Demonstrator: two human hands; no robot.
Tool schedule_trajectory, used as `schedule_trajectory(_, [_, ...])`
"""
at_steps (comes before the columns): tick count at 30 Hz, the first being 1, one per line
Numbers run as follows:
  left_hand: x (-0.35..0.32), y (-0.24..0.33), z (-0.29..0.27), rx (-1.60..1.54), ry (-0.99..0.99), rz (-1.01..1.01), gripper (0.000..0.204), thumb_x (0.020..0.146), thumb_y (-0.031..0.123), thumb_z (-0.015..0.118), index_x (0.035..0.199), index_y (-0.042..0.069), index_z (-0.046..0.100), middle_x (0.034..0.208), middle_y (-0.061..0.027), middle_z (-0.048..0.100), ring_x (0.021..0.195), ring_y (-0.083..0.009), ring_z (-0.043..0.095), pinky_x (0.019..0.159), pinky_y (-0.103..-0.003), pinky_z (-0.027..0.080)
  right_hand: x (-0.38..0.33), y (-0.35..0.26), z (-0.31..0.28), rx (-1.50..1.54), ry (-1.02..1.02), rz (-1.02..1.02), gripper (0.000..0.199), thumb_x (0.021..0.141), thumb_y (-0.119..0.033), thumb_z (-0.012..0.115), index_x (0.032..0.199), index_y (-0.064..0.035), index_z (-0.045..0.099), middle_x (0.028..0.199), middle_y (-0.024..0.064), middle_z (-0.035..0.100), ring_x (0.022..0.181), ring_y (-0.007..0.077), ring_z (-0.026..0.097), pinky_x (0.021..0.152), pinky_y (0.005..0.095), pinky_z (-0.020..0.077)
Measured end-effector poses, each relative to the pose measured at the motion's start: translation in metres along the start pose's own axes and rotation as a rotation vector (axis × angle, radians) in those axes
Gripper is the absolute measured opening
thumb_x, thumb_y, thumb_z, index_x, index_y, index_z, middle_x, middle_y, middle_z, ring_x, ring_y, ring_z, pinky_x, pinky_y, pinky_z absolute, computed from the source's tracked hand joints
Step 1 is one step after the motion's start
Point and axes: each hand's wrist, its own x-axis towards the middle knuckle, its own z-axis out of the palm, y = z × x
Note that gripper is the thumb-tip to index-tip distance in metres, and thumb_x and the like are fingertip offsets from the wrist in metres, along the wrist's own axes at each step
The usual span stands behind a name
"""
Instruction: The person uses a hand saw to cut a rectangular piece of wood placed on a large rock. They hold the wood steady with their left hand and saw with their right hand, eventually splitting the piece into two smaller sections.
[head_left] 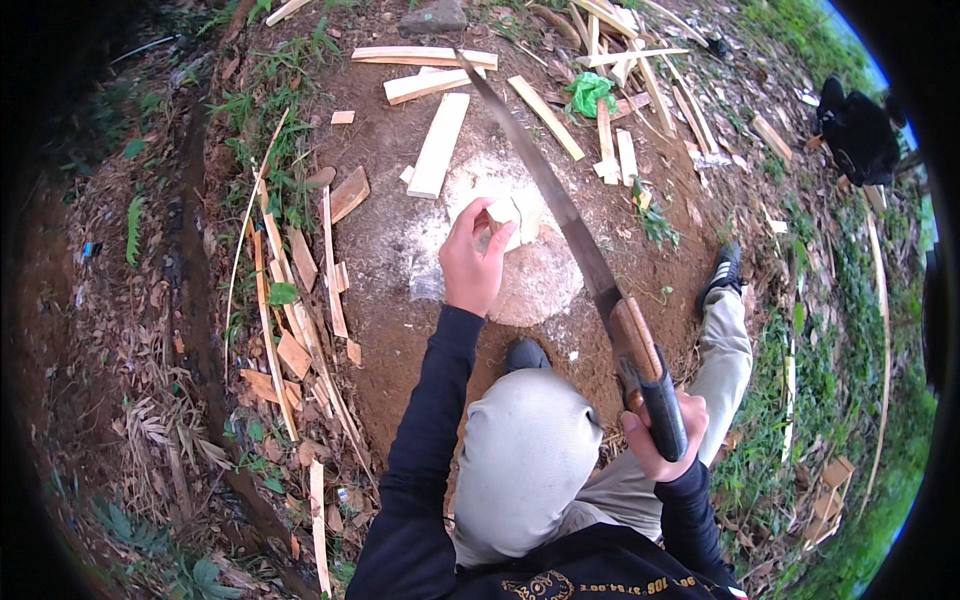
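Observation:
My left hand [475,262] pinches a small pale wood block [502,210] between thumb and fingers. The block is over a low round chopping stump [538,285], its top whitened with dust and chips. In my right hand [668,440] is a machete [560,200], gripped by its black-ended handle below a brown wooden section. Its long dark blade slants up and away to the left, passing to the right of the block, with a gap in the picture between them. A pale plank [439,145] lies just beyond my left hand.
More boards [425,56] lie at the far side. A heap of sticks and offcuts [650,85] with a green plastic bag [590,93] is at the far right. Long strips [290,290] line the left. A dark-clothed figure [860,135] is partly visible at the right.

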Motion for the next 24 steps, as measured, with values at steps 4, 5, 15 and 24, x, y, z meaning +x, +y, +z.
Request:
schedule_trajectory(4, [0.009, -0.007, 0.004, -0.143, -0.035, -0.22, 0.036, 0.093, 0.011, 0.069, 0.124, -0.003, 0.057, 0.112, -0.0159, 0.067, 0.104, -0.0208, 0.066, 0.088, -0.031, 0.054, -0.001, 0.0, 0.002, -0.004, -0.008, -0.013, 0.022, 0.069, -0.002, 0.072, 0.059, -0.007, 0.053, 0.044, 0.0037, 0.047, 0.036, 0.022, 0.052, 0.041, 0.0302, 0.0397])
schedule_trajectory(5, [0.013, -0.01, 0.005, -0.159, -0.054, -0.256, 0.037, 0.093, 0.013, 0.068, 0.124, -0.004, 0.057, 0.112, -0.0179, 0.066, 0.104, -0.0225, 0.066, 0.087, -0.032, 0.054, -0.001, 0.001, 0.002, -0.007, -0.004, -0.019, 0.022, 0.069, -0.003, 0.072, 0.059, -0.0068, 0.053, 0.044, 0.0038, 0.048, 0.036, 0.0222, 0.052, 0.041, 0.0302, 0.0397])
schedule_trajectory(15, [0.045, -0.031, 0.008, 0.837, -0.223, 0.095, 0.046, 0.094, 0.022, 0.065, 0.132, -0.001, 0.053, 0.136, -0.0225, 0.054, 0.125, -0.0305, 0.054, 0.098, -0.041, 0.046, -0.012, 0.009, -0.006, -0.061, 0.078, 0.048, 0.022, 0.069, -0.005, 0.074, 0.06, -0.0066, 0.054, 0.046, 0.0025, 0.048, 0.038, 0.0189, 0.052, 0.043, 0.0292, 0.0396])
schedule_trajectory(24, [0.032, -0.026, 0.018, 0.687, -0.679, 0.181, 0.109, 0.063, 0.068, 0.079, 0.136, -0.004, 0.042, 0.131, -0.0245, 0.054, 0.122, -0.0382, 0.054, 0.103, -0.045, 0.044, -0.028, 0.02, -0.017, -0.005, 0.156, 0.157, 0.023, 0.07, -0.007, 0.074, 0.061, -0.0062, 0.054, 0.047, 0.0029, 0.047, 0.039, 0.0192, 0.052, 0.045, 0.0295, 0.0398])
